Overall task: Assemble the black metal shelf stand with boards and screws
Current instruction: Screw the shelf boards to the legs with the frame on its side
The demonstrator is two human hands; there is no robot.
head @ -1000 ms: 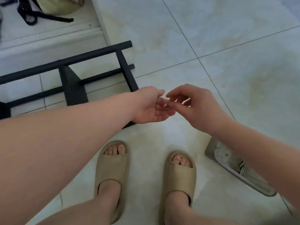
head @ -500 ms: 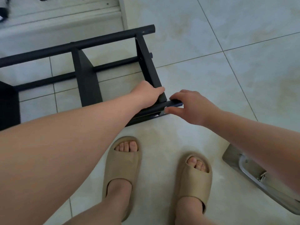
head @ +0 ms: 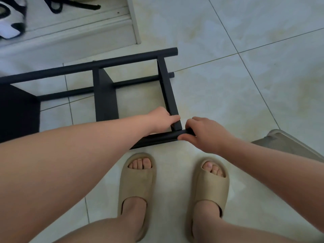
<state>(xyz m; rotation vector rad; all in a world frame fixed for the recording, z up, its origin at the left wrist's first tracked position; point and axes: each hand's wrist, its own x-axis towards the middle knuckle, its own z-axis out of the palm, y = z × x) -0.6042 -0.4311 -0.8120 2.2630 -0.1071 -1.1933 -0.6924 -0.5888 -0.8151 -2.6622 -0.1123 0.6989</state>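
Two bare hands meet at the near right corner of the black metal shelf stand (head: 105, 95), which lies on its side on the pale glossy floor tiles (head: 228, 85). Its long axis runs left to right, and the free ends of the round rails point right and slightly away. The left hand (head: 161, 118) curls its fingers round the near end of a flat crossbar (head: 166, 90) that runs away from the person. The right hand (head: 205, 134) grips the tip of the near rail (head: 157, 138), fingers on top and thumb at its front.

The far rail (head: 105, 65) lies parallel, with a thinner rod between the two rails. Flat matte black panels stand edge-up between the rails, and the stand runs out of view to the left.

Below the hands stand two feet in beige moulded slippers (head: 138, 186). A corner of a grey tray (head: 287, 144) shows at the right, just behind the right forearm. On a white raised sill at the top left lie a black-and-white shoe (head: 10, 20) and a black strap (head: 73, 5).
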